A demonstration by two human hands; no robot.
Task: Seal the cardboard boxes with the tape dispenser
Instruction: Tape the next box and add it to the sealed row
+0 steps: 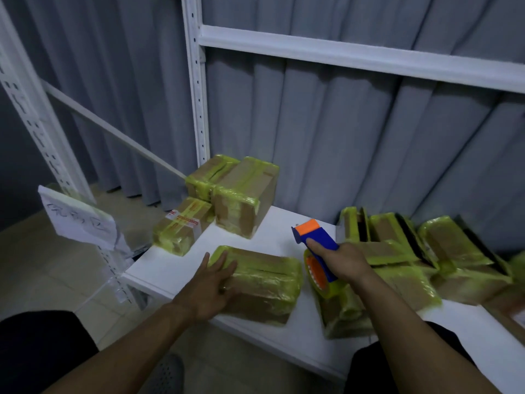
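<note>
A cardboard box (264, 282) wrapped in yellow-green tape lies near the front edge of the white shelf (181, 260). My left hand (213, 282) rests flat on its left end with the fingers spread. To its right, my right hand (343, 261) grips the blue handle of a tape dispenser (315, 237) with an orange head. The dispenser's yellowish tape roll (316, 273) hangs below my fist, just above another taped box (343, 311).
Three taped boxes (241, 194) stand at the shelf's back left by a white upright post (199, 109). Several more taped boxes (426, 251) crowd the right side. A paper sign (79, 220) hangs on the left rack. Grey curtain behind.
</note>
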